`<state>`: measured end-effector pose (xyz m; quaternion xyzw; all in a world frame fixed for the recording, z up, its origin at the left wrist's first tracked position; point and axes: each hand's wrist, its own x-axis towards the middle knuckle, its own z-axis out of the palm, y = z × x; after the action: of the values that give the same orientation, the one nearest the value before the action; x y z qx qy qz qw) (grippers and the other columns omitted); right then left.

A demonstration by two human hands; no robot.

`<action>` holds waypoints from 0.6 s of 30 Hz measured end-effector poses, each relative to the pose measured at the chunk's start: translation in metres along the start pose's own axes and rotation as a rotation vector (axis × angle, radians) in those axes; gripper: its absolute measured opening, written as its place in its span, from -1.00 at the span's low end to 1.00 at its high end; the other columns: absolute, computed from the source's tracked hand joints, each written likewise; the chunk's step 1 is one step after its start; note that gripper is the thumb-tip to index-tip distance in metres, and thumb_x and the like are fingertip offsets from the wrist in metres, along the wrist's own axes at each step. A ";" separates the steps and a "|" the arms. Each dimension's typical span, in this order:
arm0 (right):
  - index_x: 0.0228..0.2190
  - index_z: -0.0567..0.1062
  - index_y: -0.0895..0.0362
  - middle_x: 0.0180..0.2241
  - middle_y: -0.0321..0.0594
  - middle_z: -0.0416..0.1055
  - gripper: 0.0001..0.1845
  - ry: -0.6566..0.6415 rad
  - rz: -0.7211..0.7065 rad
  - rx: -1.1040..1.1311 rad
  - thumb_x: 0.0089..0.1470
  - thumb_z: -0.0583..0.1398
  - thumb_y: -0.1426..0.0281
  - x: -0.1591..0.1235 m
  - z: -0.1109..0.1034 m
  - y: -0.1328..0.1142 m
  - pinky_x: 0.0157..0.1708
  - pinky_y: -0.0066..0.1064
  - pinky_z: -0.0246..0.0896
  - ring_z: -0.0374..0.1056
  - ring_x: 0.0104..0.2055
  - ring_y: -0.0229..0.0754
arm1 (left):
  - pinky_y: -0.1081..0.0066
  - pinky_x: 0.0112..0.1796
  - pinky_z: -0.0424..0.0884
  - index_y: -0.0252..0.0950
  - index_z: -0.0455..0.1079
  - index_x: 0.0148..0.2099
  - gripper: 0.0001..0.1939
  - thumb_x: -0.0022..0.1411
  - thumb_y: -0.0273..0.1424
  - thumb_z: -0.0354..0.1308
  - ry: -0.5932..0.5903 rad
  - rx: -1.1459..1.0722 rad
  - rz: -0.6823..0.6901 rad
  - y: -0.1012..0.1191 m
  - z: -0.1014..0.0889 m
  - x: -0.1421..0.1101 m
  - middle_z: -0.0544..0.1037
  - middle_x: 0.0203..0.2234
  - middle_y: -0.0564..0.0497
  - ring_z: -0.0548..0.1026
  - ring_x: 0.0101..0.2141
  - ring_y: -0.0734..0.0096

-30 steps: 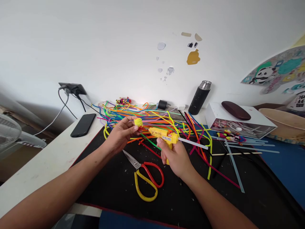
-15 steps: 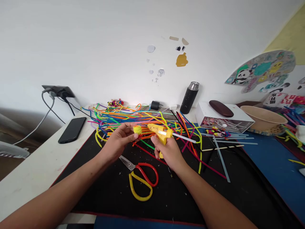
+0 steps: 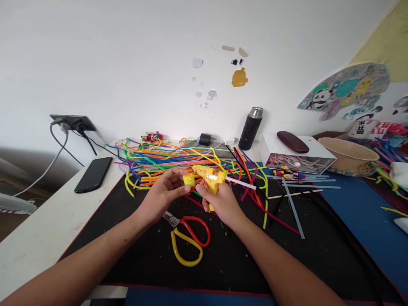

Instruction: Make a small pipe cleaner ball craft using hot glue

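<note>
– Yellow fuzzy piece (image 3: 189,181): where is it held?
– It is pinched between thumb and fingers of the left hand (image 3: 165,190), by the tip of the glue gun (image 3: 208,176).
– And the glue gun?
– Its handle is grasped by the curled fingers of the right hand (image 3: 222,200); the scissors (image 3: 178,222) are supported by the black mat (image 3: 140,255).
</note>
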<state>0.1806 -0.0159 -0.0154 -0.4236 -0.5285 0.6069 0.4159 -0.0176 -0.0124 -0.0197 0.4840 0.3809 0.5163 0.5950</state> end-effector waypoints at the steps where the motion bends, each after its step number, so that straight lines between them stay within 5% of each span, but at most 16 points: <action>1: -0.29 0.40 0.08 -0.63 -0.50 0.30 -0.49 0.001 0.005 -0.001 0.05 0.36 -0.06 0.000 0.000 0.000 -0.62 -0.47 0.02 0.14 -0.69 -0.36 | 0.36 -0.13 0.52 -0.23 0.48 -0.03 -0.57 0.11 -0.39 0.56 -0.004 -0.001 0.004 0.000 0.001 -0.001 0.66 -0.19 0.00 0.60 -0.18 0.31; 18: -0.26 0.48 0.12 -0.67 -0.48 0.31 -0.52 -0.047 0.016 -0.008 0.09 0.34 -0.04 0.001 -0.001 0.004 -0.64 -0.50 -0.04 0.16 -0.70 -0.36 | 0.42 -0.19 0.55 -0.24 0.49 -0.05 -0.59 0.11 -0.39 0.56 -0.024 -0.041 -0.017 0.002 0.009 -0.005 0.65 -0.21 -0.01 0.58 -0.22 0.36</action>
<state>0.1812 -0.0149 -0.0191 -0.4152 -0.5369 0.6180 0.3968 -0.0105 -0.0185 -0.0155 0.4747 0.3674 0.5129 0.6137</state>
